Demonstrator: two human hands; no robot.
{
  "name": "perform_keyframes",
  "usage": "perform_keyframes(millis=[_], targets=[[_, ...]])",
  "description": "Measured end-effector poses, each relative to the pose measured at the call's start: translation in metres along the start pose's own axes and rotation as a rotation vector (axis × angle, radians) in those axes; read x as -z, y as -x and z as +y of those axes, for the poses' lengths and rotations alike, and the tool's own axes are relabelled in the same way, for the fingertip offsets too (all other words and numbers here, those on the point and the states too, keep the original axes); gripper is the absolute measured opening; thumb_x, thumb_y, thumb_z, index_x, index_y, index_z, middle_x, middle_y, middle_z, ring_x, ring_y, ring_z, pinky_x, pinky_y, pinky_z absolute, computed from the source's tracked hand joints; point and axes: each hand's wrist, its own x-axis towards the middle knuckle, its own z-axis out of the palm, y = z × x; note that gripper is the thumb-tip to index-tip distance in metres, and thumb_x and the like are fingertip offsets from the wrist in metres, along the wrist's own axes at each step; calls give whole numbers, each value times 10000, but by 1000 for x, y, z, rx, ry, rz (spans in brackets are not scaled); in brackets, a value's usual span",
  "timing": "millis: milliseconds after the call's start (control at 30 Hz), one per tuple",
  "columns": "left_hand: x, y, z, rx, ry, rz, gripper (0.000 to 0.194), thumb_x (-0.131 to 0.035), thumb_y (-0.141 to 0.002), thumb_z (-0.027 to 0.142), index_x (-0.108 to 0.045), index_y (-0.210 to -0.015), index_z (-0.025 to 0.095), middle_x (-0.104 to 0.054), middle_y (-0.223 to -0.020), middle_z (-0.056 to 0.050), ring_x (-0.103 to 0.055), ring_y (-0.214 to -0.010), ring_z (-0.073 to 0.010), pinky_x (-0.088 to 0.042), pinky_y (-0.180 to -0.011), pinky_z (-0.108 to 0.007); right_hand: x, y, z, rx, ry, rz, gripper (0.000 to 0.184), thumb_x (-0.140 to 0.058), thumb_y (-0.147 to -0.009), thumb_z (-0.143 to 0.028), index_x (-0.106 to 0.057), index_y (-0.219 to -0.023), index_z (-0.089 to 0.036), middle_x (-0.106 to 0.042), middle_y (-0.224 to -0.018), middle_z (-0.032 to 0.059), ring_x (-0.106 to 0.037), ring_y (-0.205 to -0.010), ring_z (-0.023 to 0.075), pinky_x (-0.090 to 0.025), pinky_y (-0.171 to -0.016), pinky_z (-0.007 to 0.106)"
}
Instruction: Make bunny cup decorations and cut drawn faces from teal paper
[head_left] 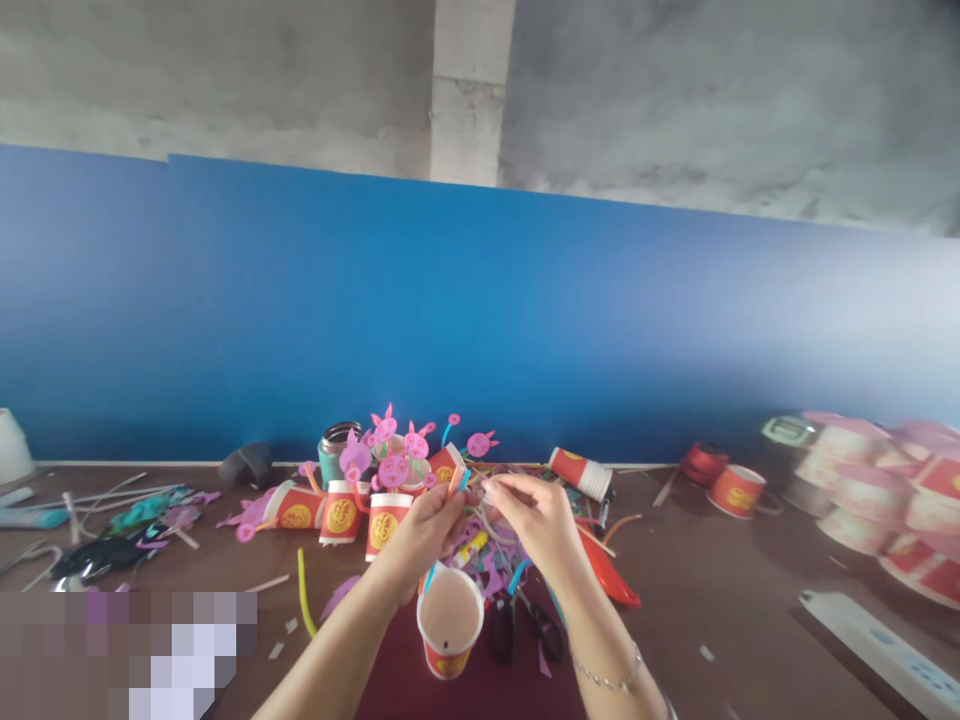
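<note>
My left hand [435, 520] is closed around orange and blue straws [459, 480], whose tips stick out above the fingers. Below it stands a red and white paper cup [450, 620], seen from above, with a small dark hole or spot inside its wall. Blue and orange ends show at the cup's left rim, under the left hand. My right hand [531, 510] is just to the right, fingertips pinched together close to the straw tips. Whatever sits in that pinch is too small to make out.
Behind my hands stand paper cups [343, 515] with pink paper animal faces [394, 468]. Black-handled scissors [504, 628] and purple scraps lie right of the cup. Stacked cups [874, 490] and a power strip [885, 640] are far right; a blue partition [480, 320] stands behind.
</note>
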Motion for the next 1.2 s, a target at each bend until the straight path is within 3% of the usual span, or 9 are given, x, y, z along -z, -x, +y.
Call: perform_keyframes(millis=[233, 467, 600, 1033, 1200], targets=[[0, 0, -3, 11, 6, 9, 479, -655, -663, 620, -457, -717, 186, -376, -582, 78, -332, -508, -58, -242, -477, -207, 0, 2, -4, 16, 51, -11, 256, -588, -790, -362, -744, -782, -160, -724, -705, 50, -654, -648, 198, -497, -572, 260], [2, -11, -22, -141, -179, 1, 360, -539, -811, 537, -472, -747, 189, -369, -579, 71, -314, -513, -79, -252, -475, -222, -3, 5, -8, 33, 115, 1, 228, -588, -782, -344, -746, -761, -182, -723, -697, 39, -662, -662, 202, -494, -566, 249], [3, -13, -27, -256, -285, 51, 292, -540, -829, 464, -529, -781, 176, -476, -629, 26, -396, -569, -109, -315, -510, -229, -5, 5, -8, 45, 161, 20, 200, -589, -774, -323, -749, -760, -204, -736, -716, 38, -677, -683, 209, -499, -563, 244], [2, 0, -13, -367, -615, 108, 190, -458, -888, 348, -584, -873, 206, -637, -702, -44, -578, -653, -187, -401, -615, -264, -8, 8, -12, 81, 385, 61, 200, -588, -789, -357, -736, -725, -240, -717, -654, 21, -670, -646, 195, -463, -562, 237], [2, 0, -12, -376, -708, 68, 209, -391, -920, 305, -567, -919, 193, -655, -770, -70, -594, -683, -196, -389, -620, -272, -7, 6, -9, 34, 398, 47, 267, -596, -783, -444, -723, -730, -215, -706, -643, 37, -660, -639, 204, -456, -559, 244]])
